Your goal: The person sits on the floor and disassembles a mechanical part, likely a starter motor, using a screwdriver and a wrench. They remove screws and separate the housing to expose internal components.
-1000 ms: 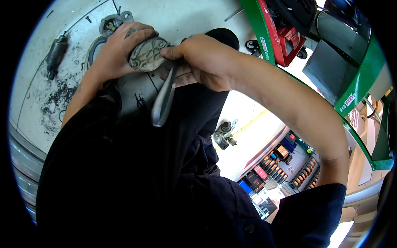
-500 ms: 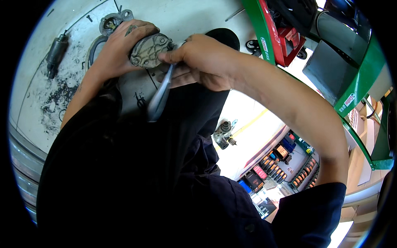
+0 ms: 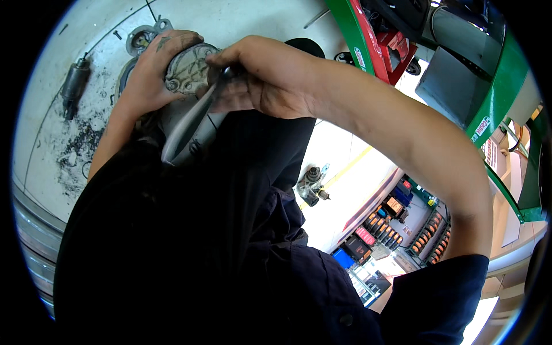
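Observation:
My left hand (image 3: 152, 66) is closed around the side of a round, grey cast-metal housing (image 3: 192, 68) with ribs and bolt holes on its face. In my right hand (image 3: 253, 80) is a silver wrench (image 3: 187, 127), its long smooth handle smeared by motion and slanting down to the left. My right thumb and fingers are closed about the wrench's head, at the right edge of the housing. The fingers hide how the head meets the metal. Behind my left hand, a metal flange piece (image 3: 141, 40) lies on the floor.
A dark cylindrical part (image 3: 76, 80) lies left on the pale floor (image 3: 109, 52), above black debris (image 3: 80, 144). Another metal assembly (image 3: 310, 185) rests right of my leg. A green-framed cart (image 3: 494, 98) with a red tray (image 3: 397, 54) stands at upper right. Shelved tools (image 3: 385, 227) are farther off.
The wrench handle has swung, its free end now farther left. Both hands and the housing appear slightly farther left in view, with my right hand still on the wrench.

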The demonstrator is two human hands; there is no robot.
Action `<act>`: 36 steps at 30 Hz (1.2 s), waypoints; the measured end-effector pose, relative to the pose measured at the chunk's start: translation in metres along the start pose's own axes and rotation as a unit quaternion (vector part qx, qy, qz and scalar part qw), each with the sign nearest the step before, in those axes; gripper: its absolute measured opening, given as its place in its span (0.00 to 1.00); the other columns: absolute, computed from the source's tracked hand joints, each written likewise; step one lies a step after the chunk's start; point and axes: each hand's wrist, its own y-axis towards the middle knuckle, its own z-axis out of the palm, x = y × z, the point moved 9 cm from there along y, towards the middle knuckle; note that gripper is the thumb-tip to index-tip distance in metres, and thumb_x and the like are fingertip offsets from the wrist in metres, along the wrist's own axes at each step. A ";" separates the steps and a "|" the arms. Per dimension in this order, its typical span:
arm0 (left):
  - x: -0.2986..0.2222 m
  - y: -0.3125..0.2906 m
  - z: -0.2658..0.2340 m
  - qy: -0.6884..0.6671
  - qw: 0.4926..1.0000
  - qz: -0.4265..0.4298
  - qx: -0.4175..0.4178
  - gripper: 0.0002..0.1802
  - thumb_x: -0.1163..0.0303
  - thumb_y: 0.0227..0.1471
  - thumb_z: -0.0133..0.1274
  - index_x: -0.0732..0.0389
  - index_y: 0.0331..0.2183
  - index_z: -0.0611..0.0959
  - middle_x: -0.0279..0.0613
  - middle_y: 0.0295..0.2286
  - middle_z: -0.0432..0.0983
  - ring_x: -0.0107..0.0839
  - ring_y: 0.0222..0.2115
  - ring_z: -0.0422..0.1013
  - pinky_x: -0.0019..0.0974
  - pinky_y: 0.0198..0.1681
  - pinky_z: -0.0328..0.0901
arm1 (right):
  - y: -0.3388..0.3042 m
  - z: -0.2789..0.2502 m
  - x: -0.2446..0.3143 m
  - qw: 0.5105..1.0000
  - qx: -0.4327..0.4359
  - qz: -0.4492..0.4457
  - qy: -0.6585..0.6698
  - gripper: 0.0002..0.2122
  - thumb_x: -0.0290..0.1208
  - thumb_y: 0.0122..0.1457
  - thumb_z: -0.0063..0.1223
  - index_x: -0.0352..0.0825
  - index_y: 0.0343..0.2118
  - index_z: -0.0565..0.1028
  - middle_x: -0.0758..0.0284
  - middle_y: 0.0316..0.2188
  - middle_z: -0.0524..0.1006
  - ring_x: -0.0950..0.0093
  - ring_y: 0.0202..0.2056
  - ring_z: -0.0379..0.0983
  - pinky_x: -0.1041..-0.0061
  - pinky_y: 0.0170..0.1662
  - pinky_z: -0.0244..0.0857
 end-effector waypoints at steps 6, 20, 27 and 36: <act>0.003 -0.001 -0.010 -0.044 0.998 -0.012 -0.051 0.49 0.74 0.28 0.75 0.58 0.57 0.74 0.43 0.53 0.75 0.47 0.53 0.72 0.41 0.58 0.66 | -0.030 0.019 0.062 0.603 -0.151 -0.347 -0.702 0.10 0.23 0.62 0.55 0.24 0.43 0.73 0.50 0.37 0.82 0.59 0.35 0.84 0.65 0.37 0.80; 0.023 -0.007 -0.010 -0.083 0.993 -0.029 -0.075 0.47 0.78 0.29 0.73 0.58 0.57 0.75 0.44 0.57 0.74 0.45 0.58 0.70 0.43 0.62 0.63 | -0.016 0.007 0.070 0.801 -0.120 -0.211 -0.547 0.07 0.23 0.60 0.55 0.25 0.38 0.75 0.53 0.26 0.80 0.64 0.31 0.83 0.63 0.33 0.76; 0.027 -0.004 -0.004 -0.060 0.996 -0.058 -0.035 0.46 0.75 0.31 0.73 0.57 0.57 0.75 0.45 0.57 0.74 0.47 0.58 0.70 0.44 0.61 0.64 | 0.001 -0.012 0.054 0.884 -0.084 -0.106 -0.447 0.12 0.26 0.60 0.57 0.25 0.43 0.75 0.55 0.30 0.82 0.63 0.36 0.85 0.62 0.34 0.78; -0.003 0.001 0.012 0.082 0.996 0.027 0.023 0.42 0.63 0.37 0.74 0.49 0.57 0.78 0.43 0.55 0.73 0.49 0.57 0.68 0.50 0.59 0.65 | -0.017 0.001 0.041 0.637 -0.148 -0.308 -0.691 0.15 0.28 0.60 0.56 0.37 0.49 0.70 0.56 0.36 0.81 0.54 0.40 0.81 0.56 0.41 0.76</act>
